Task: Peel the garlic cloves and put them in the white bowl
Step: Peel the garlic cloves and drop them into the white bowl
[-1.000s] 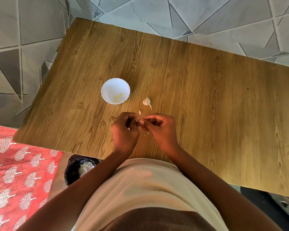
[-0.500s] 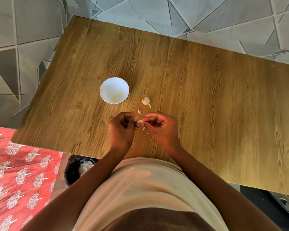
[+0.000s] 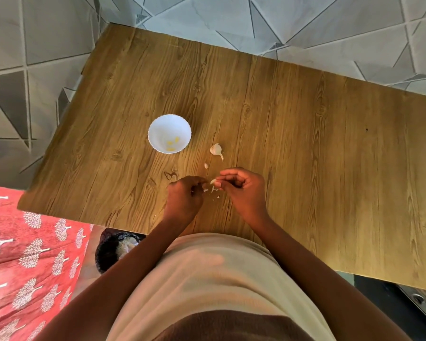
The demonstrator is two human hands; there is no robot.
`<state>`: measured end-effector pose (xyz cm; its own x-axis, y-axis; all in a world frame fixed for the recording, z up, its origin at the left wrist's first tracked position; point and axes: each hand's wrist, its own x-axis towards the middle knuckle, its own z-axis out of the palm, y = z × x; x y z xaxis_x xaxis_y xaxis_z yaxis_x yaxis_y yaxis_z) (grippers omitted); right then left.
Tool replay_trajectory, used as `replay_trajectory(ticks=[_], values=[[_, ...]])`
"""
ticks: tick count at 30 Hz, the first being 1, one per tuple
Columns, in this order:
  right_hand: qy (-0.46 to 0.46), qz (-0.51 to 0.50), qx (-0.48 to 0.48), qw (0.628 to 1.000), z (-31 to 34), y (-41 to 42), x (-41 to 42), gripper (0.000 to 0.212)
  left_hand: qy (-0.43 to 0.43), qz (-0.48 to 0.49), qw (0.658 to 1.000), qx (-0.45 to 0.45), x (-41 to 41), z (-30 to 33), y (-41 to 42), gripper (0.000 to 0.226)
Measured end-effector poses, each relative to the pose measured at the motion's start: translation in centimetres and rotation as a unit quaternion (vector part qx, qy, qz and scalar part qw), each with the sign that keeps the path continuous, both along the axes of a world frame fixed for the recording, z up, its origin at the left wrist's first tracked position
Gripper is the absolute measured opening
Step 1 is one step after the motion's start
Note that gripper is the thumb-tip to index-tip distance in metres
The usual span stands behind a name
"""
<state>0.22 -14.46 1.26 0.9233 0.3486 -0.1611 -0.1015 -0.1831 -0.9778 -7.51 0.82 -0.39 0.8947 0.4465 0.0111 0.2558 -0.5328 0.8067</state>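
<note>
Now your hands have parted: right hand (image 3: 241, 190) pinches the garlic clove (image 3: 213, 181), left hand (image 3: 185, 195) curls on torn skin; white bowl (image 3: 169, 133) waits at eleven o'clock on the desk (image 3: 305, 143).

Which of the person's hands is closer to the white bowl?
The left. The left hand lies just below the white bowl and a little to its right in the picture. The right hand is further right, past the garlic bulb piece.

table (image 3: 305, 143): matt wood-grain | white bowl (image 3: 158, 134): smooth, glossy | garlic piece (image 3: 215, 149): papery skin | floor (image 3: 22, 254): red patterned cloth
</note>
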Motion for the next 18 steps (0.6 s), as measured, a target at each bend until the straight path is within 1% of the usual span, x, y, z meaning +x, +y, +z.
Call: replay_trajectory(ticks=[4, 8, 10, 13, 18], values=[[0.01, -0.001, -0.001, 1.0, -0.14, -0.07, 0.15, 0.026, 0.004, -0.002, 1.0, 0.02, 0.14, -0.68, 0.26, 0.02], [0.017, -0.004, 0.001, 1.0, -0.46, -0.14, 0.36, 0.023, -0.005, -0.038, 0.998, 0.046, 0.0, -0.93, 0.32, 0.014], [0.02, -0.005, 0.005, 1.0, -0.47, -0.16, 0.35, 0.023, -0.002, -0.051, 0.997, 0.056, -0.12, -1.02, 0.37, 0.015], [0.033, -0.013, 0.023, 0.999, -0.39, -0.21, 0.36, 0.023, 0.007, -0.068, 0.997, 0.042, -0.3, -0.8, 0.37, 0.022], [0.067, -0.031, 0.052, 0.996, -0.49, -0.24, 0.32, 0.019, 0.002, -0.052, 0.998, 0.048, -0.53, -0.16, 0.23, 0.022]])
